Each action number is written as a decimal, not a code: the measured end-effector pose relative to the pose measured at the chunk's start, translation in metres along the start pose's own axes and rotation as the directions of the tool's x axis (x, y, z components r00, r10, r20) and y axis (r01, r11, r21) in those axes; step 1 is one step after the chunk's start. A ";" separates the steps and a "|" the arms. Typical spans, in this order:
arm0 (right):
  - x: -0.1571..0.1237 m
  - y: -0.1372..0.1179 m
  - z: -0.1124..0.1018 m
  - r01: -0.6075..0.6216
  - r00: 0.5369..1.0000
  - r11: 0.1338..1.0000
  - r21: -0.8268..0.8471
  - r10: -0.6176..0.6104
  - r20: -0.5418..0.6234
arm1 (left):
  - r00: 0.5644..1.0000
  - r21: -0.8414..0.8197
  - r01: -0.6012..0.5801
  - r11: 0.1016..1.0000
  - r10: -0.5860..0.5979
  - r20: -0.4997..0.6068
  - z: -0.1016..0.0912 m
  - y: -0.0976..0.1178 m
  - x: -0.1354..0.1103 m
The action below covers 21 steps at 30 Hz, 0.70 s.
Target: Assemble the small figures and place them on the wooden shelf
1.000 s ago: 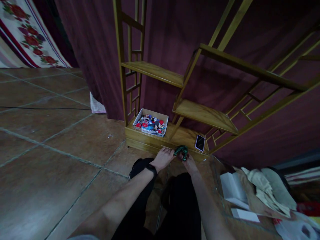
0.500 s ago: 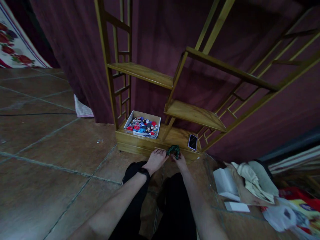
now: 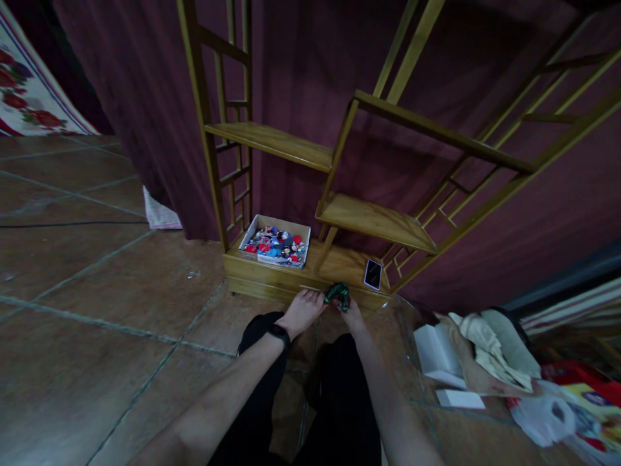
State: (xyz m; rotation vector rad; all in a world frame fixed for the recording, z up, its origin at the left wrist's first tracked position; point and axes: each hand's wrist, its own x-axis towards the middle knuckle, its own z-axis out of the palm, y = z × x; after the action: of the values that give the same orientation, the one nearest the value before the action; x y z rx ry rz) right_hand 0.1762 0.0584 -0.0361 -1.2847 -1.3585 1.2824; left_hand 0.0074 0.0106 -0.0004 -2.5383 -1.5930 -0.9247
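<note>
A dark green, shiny, arched thing point(image 3: 337, 294) is held between my two hands, just in front of the shelf's base; its exact kind cannot be made out. My left hand point(image 3: 303, 310), with a black band on the wrist, has its fingers closed on the left end. On the other end, my right hand point(image 3: 353, 316) pinches it, its fingertips partly hidden. Behind my left hand, a shallow cardboard box point(image 3: 307, 254) full of small red, blue and white pieces sits on the low wooden base. A phone point(image 3: 373, 274) lies on the base to the right.
The wooden shelf unit point(image 3: 272, 141) rises in front of me, with stepped boards and a dark red curtain point(image 3: 295, 71) behind. On the tiled floor at right are a white box point(image 3: 439, 355), folded cloth point(image 3: 492, 349) and plastic bags point(image 3: 543, 414).
The view has shifted very slightly. Both hands stay at nearly the same spot, and the green thing appears slightly turned between them.
</note>
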 end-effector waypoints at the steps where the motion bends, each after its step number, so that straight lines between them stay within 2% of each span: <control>1: 0.000 0.000 -0.001 0.017 1.000 1.000 0.001 -0.017 0.007 | 1.000 0.004 -0.016 1.000 0.016 0.003 0.000 0.001 -0.001; 5: 0.000 0.004 -0.006 0.041 0.999 0.999 -0.004 -0.042 -0.003 | 0.996 0.059 -0.090 0.994 0.089 0.026 -0.003 0.005 -0.004; 12: -0.001 0.004 -0.009 0.032 0.999 0.999 -0.039 -0.032 0.004 | 0.979 0.261 -0.198 0.945 0.179 0.096 -0.008 0.006 -0.005; 21: 0.000 0.002 -0.004 0.036 0.997 0.997 0.073 -0.041 0.067 | 0.976 0.254 -0.210 0.944 0.188 0.109 -0.007 0.006 -0.005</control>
State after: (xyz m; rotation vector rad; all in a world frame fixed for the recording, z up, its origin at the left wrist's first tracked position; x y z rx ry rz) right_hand 0.1806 0.0591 -0.0379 -1.1703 -1.3659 1.3474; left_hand 0.0072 0.0014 0.0046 -2.5158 -1.3388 -0.5514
